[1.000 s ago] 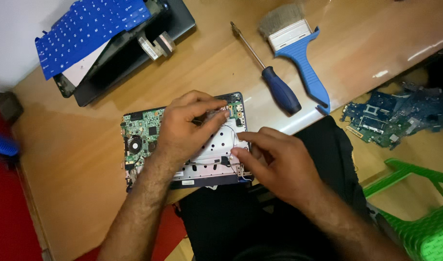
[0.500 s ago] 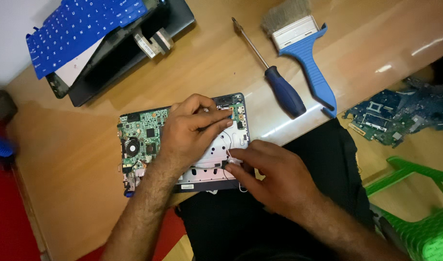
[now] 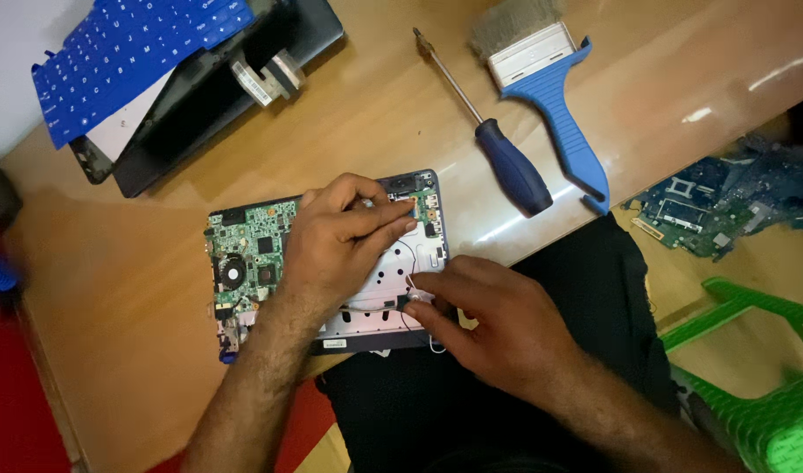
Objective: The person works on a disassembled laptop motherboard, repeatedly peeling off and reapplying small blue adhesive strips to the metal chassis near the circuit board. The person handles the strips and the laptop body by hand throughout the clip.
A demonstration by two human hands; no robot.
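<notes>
your left hand (image 3: 345,241) lies flat, fingers stretched, on the opened grey laptop base with its green circuit board (image 3: 244,254), which sits at the near edge of the tan wooden table (image 3: 112,271). your right hand (image 3: 493,328) is curled, its fingertips (image 3: 416,282) pinching a thin white wire (image 3: 375,308) at the base's lower right corner. a blue-handled screwdriver (image 3: 511,175) and a blue-handled brush (image 3: 550,83) lie beyond, with a blue keyboard (image 3: 130,52) at the far left.
</notes>
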